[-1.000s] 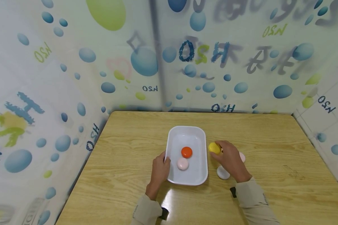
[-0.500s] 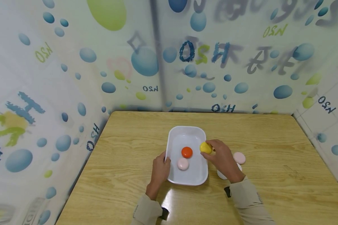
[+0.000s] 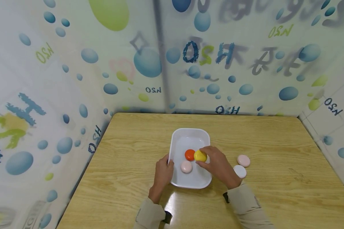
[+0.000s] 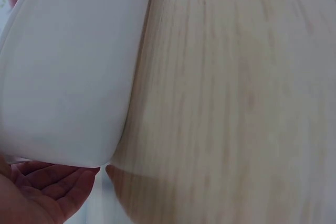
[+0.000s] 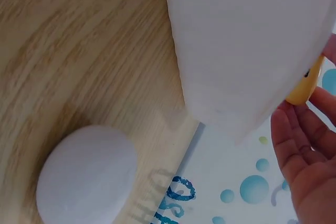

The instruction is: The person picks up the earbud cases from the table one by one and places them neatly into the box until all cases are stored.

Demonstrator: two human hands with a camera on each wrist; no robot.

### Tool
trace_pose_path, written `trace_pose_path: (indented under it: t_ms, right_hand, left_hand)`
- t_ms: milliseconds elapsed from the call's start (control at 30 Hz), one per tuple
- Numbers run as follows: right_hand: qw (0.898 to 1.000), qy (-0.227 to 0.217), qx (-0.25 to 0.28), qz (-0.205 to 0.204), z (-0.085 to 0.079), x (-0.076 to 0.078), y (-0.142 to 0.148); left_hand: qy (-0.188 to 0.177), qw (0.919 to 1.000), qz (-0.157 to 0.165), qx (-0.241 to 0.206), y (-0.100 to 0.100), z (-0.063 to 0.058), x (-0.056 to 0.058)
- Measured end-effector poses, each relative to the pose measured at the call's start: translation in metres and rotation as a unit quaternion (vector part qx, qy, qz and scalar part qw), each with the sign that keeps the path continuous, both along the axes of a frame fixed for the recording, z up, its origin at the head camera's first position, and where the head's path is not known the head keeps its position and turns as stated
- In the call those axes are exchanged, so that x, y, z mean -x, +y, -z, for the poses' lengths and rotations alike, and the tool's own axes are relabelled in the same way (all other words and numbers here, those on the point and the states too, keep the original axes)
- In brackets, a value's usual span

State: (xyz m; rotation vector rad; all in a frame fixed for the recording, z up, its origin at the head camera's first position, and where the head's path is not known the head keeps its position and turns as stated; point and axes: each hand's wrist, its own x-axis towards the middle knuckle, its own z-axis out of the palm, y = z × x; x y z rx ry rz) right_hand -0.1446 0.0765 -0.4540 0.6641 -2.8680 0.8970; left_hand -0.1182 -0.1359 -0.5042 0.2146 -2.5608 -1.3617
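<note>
Over the right half of a white tray, my right hand pinches a glossy yellow round piece between thumb and fingers. In the right wrist view the yellow piece shows a small dark mark, partly hidden behind the tray wall. An orange-red round piece lies in the tray, overlapped by the yellow one in the head view. Nearer me in the tray is a pale pink round piece. My left hand grips the tray's left side, thumb at the rim; its fingers show beside the tray wall.
Right of the tray, a pink disc and a white disc lie on the wooden table. A patterned curtain wall rises behind the table's far edge, with more on both sides.
My right hand has carried the yellow piece leftward from beside the tray to over its inside, beside the orange-red piece. My left hand and the tray have stayed put.
</note>
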Motion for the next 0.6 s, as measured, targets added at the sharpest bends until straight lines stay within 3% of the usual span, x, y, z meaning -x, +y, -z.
trace_pose_path:
  t_ms: [433, 600]
  right_hand:
    - [1.0, -0.021, -0.019, -0.01, 0.0055, -0.0044, -0.0085]
    - [0.999, -0.022, -0.022, -0.034, 0.0056, -0.0055, -0.0084]
  left_hand:
    - [0.005, 1.0, 0.0, 0.001, 0.0002, -0.0004, -0.0003]
    - [0.005, 1.0, 0.0, 0.003, 0.0, 0.0, 0.0001]
